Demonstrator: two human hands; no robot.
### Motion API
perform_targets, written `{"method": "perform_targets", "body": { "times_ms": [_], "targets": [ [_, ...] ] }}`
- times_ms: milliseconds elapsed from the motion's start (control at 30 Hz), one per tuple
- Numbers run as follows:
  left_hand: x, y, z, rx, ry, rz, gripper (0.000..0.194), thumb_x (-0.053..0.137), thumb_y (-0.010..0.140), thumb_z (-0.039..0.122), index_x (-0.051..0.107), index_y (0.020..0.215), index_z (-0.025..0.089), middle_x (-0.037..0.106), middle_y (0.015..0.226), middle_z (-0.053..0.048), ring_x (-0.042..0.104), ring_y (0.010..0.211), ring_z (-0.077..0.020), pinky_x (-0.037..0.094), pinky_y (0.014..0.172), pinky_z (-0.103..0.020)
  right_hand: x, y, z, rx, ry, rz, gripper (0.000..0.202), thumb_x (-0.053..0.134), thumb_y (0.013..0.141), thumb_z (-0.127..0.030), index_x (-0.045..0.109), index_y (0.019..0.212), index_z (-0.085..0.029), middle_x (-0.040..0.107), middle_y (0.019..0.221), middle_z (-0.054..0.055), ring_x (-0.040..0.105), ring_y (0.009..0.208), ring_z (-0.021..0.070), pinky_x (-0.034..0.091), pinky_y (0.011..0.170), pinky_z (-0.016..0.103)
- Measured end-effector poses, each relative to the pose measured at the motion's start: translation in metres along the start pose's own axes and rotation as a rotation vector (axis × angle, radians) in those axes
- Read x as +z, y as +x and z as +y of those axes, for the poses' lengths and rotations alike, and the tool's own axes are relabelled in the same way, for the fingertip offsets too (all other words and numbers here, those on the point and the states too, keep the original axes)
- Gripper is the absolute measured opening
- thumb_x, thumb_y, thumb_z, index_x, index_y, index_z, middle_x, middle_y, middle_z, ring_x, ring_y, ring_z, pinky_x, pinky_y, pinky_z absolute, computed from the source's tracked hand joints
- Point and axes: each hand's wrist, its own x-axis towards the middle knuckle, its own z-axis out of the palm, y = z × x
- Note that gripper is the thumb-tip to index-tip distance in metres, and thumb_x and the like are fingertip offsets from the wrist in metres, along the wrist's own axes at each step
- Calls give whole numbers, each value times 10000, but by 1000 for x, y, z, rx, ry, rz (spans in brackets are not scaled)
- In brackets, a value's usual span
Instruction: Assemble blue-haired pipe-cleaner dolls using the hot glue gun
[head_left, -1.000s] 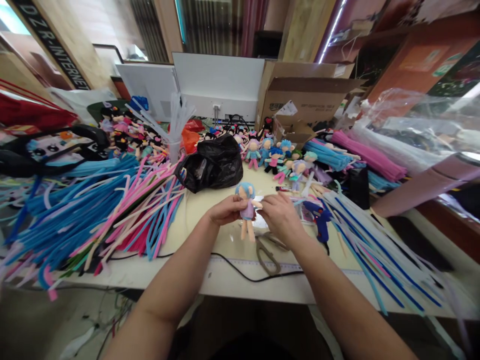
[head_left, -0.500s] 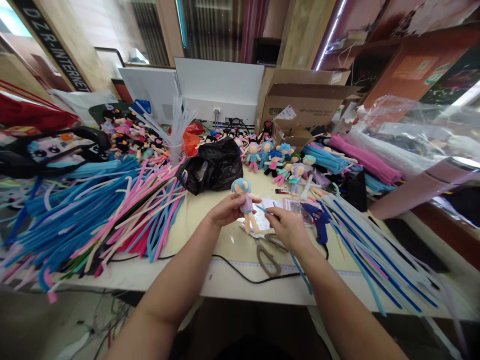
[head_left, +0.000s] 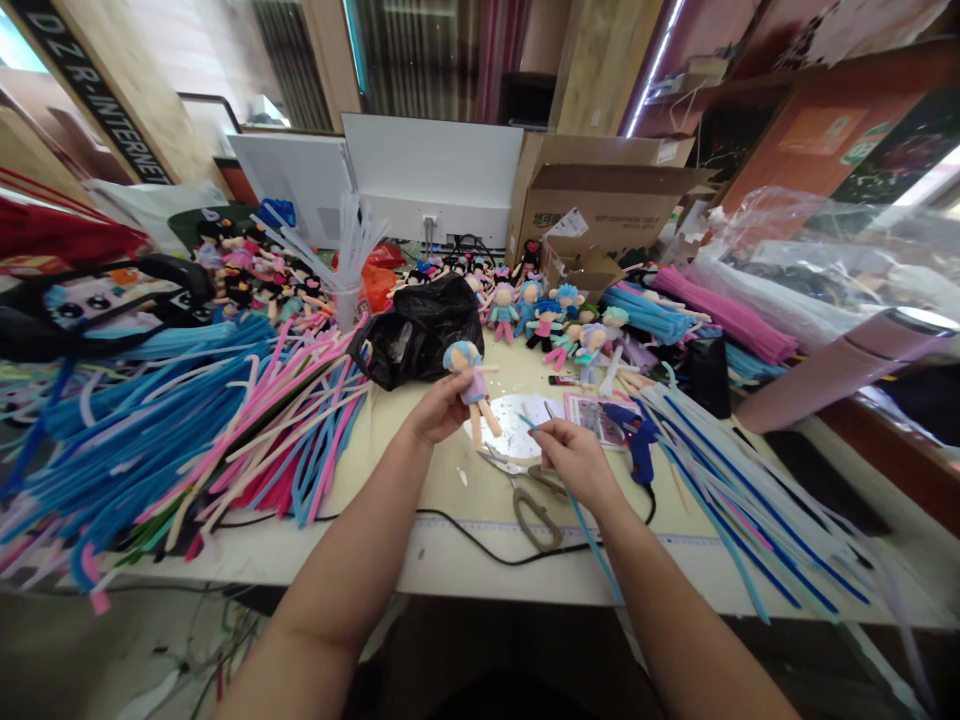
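A small doll (head_left: 474,385) with blue hair and a lilac dress is pinched by its side in my left hand (head_left: 442,408), its legs hanging free. My right hand (head_left: 571,458) is closed on a light blue pipe cleaner (head_left: 586,530); one end pokes out past the fingertips and the rest trails down toward the table edge. Doll and pipe cleaner are apart. Below and between the hands lie grey-handled scissors (head_left: 529,500), partly behind my right hand. A white round sheet (head_left: 514,425) with small scraps lies beneath the doll.
A blue glue gun (head_left: 639,445) stands right of my right hand, its black cable (head_left: 480,550) crossing the front. Pipe cleaner bundles (head_left: 180,420) spread left, more (head_left: 735,490) right. A black plastic bag (head_left: 431,330) and several finished dolls (head_left: 544,315) sit behind. A pink thermos (head_left: 840,370) leans right.
My left hand has moved the doll left and slightly up, away from the pipe cleaner tip. My right hand stays near its place, still gripping the pipe cleaner.
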Motion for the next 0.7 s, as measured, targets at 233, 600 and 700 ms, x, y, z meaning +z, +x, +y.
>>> {"method": "perform_targets", "body": {
  "times_ms": [233,600,700],
  "targets": [
    [13,-4,-13,-39,77,-237,434,792,639,435,728,924,115,717,895,-112,643,832,-191,468,765,-277,10,10,3,125,510,-27,306,698,662,-449,637,755,-164,482,475,-76,358,351,48,228,356,191],
    [20,-2,-15,9,2,-110,401,849,572,377,737,843,104,708,780,-67,621,750,-146,455,781,-271,23,7,5,200,666,-111,405,795,543,-504,579,624,-171,419,379,-82,281,341,37,167,351,186],
    [14,-2,-6,80,-35,-20,434,842,569,400,729,895,137,689,765,-37,599,727,-124,453,736,-252,18,6,5,233,730,-114,379,814,535,-463,610,659,-169,432,404,-79,308,364,40,196,365,183]
  ]
}}
